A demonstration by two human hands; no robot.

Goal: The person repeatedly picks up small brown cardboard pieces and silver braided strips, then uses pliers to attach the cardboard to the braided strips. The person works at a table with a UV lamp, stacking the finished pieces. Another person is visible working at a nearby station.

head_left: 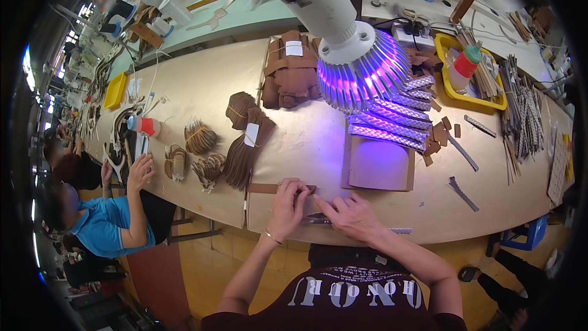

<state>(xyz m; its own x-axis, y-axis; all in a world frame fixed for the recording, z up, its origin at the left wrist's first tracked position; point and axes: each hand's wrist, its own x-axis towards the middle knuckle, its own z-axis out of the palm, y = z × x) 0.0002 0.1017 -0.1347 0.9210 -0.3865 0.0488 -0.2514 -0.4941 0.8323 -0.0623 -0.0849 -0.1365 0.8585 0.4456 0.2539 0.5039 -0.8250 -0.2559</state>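
A flat brown leather-like strip [262,188] lies along the front edge of the table. My left hand [289,207] is closed near its right end, with thumb and fingers pinching it. My right hand [353,216] rests on the table just right of that end. One finger is stretched toward the strip's tip, close to my left fingertips; whether it touches cannot be made out. Between my hands lie slim dark tools [318,219], partly hidden. A braided silvery strip [401,230] shows beside my right wrist.
A lamp [361,67] casting violet light hangs over braided strips [392,122] and a shallow box [378,165]. Bundled brown strips [245,147] lie left, brown scraps [436,138] right. A yellow tray [474,103] holds a red-and-green bottle [465,67]. A person in blue [116,224] works at left.
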